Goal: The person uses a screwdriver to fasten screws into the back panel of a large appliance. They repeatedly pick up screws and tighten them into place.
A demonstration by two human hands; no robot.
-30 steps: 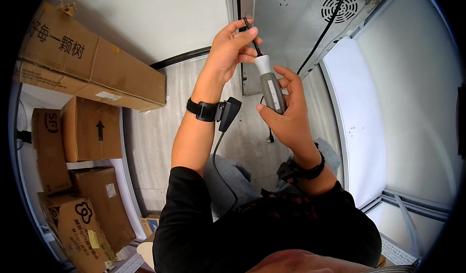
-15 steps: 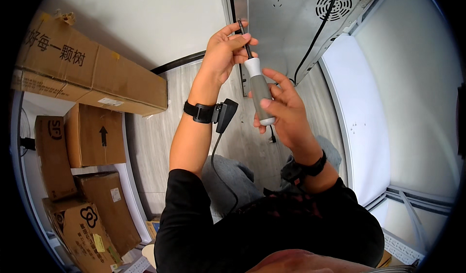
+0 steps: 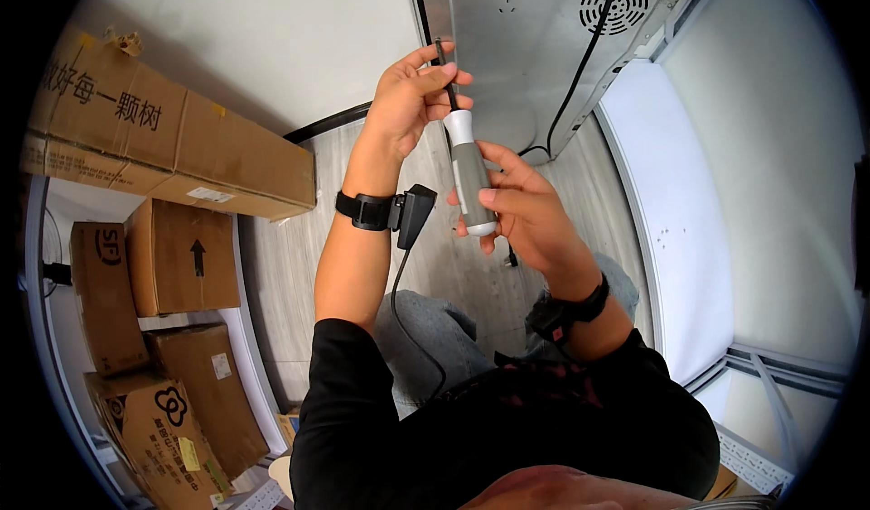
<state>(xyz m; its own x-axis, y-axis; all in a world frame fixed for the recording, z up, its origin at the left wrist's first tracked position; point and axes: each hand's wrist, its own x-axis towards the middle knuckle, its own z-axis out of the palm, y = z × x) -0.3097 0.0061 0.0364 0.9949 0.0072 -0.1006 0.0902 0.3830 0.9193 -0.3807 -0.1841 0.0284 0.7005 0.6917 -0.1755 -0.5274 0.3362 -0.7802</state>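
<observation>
Both my hands are on one screwdriver (image 3: 471, 175) with a grey handle, white collar and white end cap. My right hand (image 3: 526, 204) is closed round the handle, thumb along its side. My left hand (image 3: 410, 93) pinches the dark shaft between thumb and fingers, just below the tip, which points up and away from me. Beyond the tip stands a metal panel (image 3: 517, 57) of a tall appliance, its left edge close to my left fingers. A black strap with a small black device (image 3: 415, 216) and a cable sits on my left forearm.
Cardboard boxes (image 3: 181, 256) are stacked along the left, with one long box (image 3: 208, 148) on top. A black cord (image 3: 584, 75) hangs down the panel past a round vent (image 3: 613, 5). White walls rise on both sides, above a pale wood-look floor (image 3: 344, 166).
The screwdriver's handle end has swung a little to the left and stands more upright. My right hand has shifted round the handle, while my left still pinches the shaft.
</observation>
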